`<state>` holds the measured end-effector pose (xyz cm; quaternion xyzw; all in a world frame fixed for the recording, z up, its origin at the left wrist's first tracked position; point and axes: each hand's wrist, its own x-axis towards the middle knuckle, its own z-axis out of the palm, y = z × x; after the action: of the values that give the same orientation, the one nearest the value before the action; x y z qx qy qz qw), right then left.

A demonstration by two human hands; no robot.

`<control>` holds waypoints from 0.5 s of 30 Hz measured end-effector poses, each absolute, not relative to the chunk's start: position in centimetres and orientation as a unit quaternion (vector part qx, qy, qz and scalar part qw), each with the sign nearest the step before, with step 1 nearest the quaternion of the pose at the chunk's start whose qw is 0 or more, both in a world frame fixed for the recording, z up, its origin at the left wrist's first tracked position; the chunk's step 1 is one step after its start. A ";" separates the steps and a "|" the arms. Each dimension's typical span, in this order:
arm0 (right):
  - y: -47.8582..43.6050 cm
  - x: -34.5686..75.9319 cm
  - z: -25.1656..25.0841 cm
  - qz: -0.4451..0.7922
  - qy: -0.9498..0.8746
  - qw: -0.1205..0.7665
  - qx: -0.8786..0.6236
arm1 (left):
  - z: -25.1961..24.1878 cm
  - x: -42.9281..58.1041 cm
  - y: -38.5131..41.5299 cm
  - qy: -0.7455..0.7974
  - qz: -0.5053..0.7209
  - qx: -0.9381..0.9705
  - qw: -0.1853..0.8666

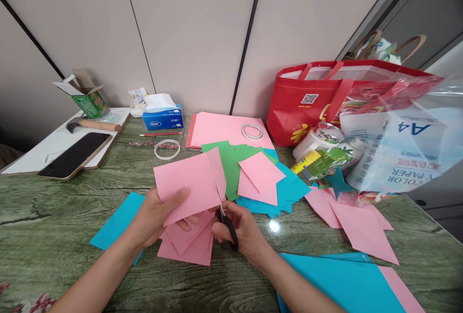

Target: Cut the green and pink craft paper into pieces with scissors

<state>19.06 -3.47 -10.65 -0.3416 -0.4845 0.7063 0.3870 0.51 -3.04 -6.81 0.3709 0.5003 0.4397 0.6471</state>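
My left hand point(159, 214) grips a sheet of pink paper point(186, 183) by its lower left part, thumb on top and fingers beneath. In my right hand point(238, 228) is a pair of scissors point(229, 231) with black handles. Their blades lie at the right side of the pink sheet, where a strip point(216, 168) angles away from the rest. Under my hands, several pink pieces point(188, 250) rest on the table. A blue sheet point(121, 219) lies left of my left hand, partly covered by my forearm.
Green sheets point(227, 158), blue sheets point(292, 187) and pink squares point(260, 173) overlap beyond my hands. Tape rolls point(167, 150), a tissue box point(162, 119) and a phone point(75, 155) lie farther back. At right stand a red bag point(289, 105), a glue stick point(306, 162) and a plastic paper package point(408, 149).
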 end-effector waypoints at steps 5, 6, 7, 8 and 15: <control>-3.6 19.1 -11.1 0.702 -0.492 0.393 -0.332 | -6.8 0.6 -2.9 0.502 0.438 0.365 0.650; -3.6 19.1 -11.1 0.701 -0.493 0.393 -0.332 | -6.8 0.6 -2.9 0.503 0.438 0.364 0.650; -3.6 19.1 -11.2 0.701 -0.494 0.393 -0.332 | -6.8 0.6 -2.9 0.503 0.438 0.363 0.651; -3.6 19.2 -11.2 0.701 -0.494 0.392 -0.333 | -6.7 0.6 -2.9 0.504 0.437 0.362 0.651; -3.5 19.1 -11.3 0.695 -0.498 0.396 -0.337 | -6.5 0.5 -3.0 0.497 0.433 0.370 0.655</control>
<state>19.10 -3.51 -11.29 -0.3365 -0.4976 0.6946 0.3959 0.53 -2.98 -6.49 0.3704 0.4966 0.4332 0.6547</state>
